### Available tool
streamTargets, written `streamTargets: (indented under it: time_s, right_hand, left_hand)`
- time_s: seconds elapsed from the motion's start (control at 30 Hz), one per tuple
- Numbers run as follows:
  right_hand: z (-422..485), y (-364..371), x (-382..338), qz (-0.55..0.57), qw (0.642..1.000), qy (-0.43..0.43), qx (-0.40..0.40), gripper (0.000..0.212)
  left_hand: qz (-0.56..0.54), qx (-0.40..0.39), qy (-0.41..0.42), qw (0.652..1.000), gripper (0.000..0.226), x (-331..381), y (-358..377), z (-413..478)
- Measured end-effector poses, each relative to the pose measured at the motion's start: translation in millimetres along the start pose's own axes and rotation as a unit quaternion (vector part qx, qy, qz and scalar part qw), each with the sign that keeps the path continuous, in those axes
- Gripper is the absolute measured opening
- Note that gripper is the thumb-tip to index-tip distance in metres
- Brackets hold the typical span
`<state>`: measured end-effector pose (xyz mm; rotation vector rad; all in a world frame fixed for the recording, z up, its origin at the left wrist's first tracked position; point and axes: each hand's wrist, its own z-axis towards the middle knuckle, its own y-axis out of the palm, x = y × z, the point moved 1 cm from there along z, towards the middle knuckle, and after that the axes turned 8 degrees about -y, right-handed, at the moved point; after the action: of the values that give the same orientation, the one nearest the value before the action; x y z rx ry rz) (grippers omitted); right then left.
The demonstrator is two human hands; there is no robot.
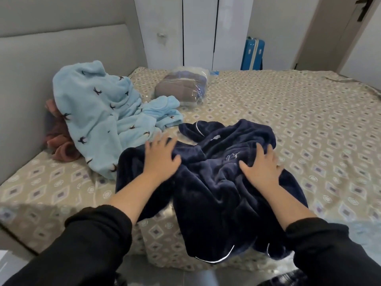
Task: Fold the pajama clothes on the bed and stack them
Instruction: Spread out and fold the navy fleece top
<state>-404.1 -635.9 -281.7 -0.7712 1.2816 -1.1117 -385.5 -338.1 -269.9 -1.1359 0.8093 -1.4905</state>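
Fleece in deep blue: the navy pajama [216, 193] lies crumpled at the near edge of the bed [299, 120]. Its lower part hangs over the near side, and white piping shows on the hem.

Both hands rest on top of it. The left hand [160, 157] lies palm down on the garment's left part, fingers straight and spread wide, with the tips at its far-left edge; the hand is slightly blurred. The right hand [262, 169] lies palm down on the right part, fingers fanned just as wide and tips pressed into the folds — neither hand pinches or grips any cloth. The two forearms reach forward side by side, bare at the wrists, with black sleeves [92, 244] nearer the camera.

Counted, there is one navy pajama. There is also one light-blue pajama heap [92, 112] with small dark motifs, to the far left against the grey headboard [61, 44]; how many pieces it holds cannot be told. One reddish-brown garment [61, 149] lies partly under that heap. One plastic-wrapped bundle [181, 89] sits farther back on the patterned sheet.

Beyond the bed stand a white wardrobe [198, 27] and one blue suitcase [252, 54].
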Motion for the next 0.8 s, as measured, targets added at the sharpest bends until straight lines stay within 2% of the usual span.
streamTargets:
  time_s: [0.03,0.1,0.2,0.27,0.3,0.37,0.43,0.53,0.6,0.63,0.67,0.73,0.77,0.8]
  right_hand:
    - [2.7,6.7,11.6,0.012,0.997,0.035,-0.065,0.083]
    - [1.4,18.3,28.2,0.036,0.991,0.019,-0.13,0.072]
    - [4.7,25.4,39.1,0.065,0.99,-0.04,-0.12,0.051]
    - [12.2,26.2,44.9,0.196,0.976,-0.002,-0.092,0.055]
    - [18.0,24.5,49.6,0.284,0.955,0.049,-0.065,0.063]
    - [33.4,21.0,62.1,0.429,0.888,0.164,-0.01,0.082]
    - [52.1,19.6,71.5,0.5,0.834,0.234,0.015,0.093]
    - [76.3,20.4,68.5,0.525,0.809,0.262,0.038,0.103]
    - [88.4,20.7,57.2,0.55,0.8,0.233,0.053,0.09]
    - [93.4,19.5,49.8,0.553,0.808,0.197,0.06,0.076]
    - [96.3,18.2,40.9,0.52,0.839,0.148,0.067,0.064]
    - [91.7,15.2,20.5,0.361,0.931,0.028,0.058,0.054]
    - [83.3,16.5,9.2,0.275,0.96,-0.044,0.04,0.052]
    - [71.9,20.9,-1.2,0.204,0.971,-0.129,0.005,0.049]
  left_hand:
    - [0.022,-0.048,0.024,0.998,0.07,11.6,10.4,0.3]
    - [0.031,-0.111,0.034,0.993,0.082,31.7,32.2,0.7]
    - [-0.006,-0.18,0.016,0.984,0.094,61.0,60.5,1.3]
    - [-0.017,-0.211,0.01,0.977,0.095,73.3,77.8,-3.4]
    - [-0.004,-0.202,0.014,0.979,0.094,75.0,85.7,-7.5]
    - [0.018,-0.151,0.019,0.988,0.089,71.2,97.8,-15.5]
    - [0.002,-0.11,0.018,0.994,0.087,64.8,105.4,-20.4]
    - [-0.021,-0.096,0.027,0.995,0.086,61.4,109.2,-20.5]
    - [-0.028,-0.094,0.032,0.995,0.086,60.4,111.6,-19.4]
    - [-0.034,-0.094,0.032,0.994,0.085,59.6,112.5,-20.0]
    - [-0.042,-0.094,0.033,0.994,0.084,58.6,112.5,-20.2]
    - [-0.074,-0.086,0.036,0.993,0.078,56.6,111.0,-19.0]
    - [-0.104,-0.071,0.036,0.991,0.075,55.9,108.8,-18.4]
    - [-0.154,-0.046,0.032,0.986,0.071,55.7,105.6,-18.0]
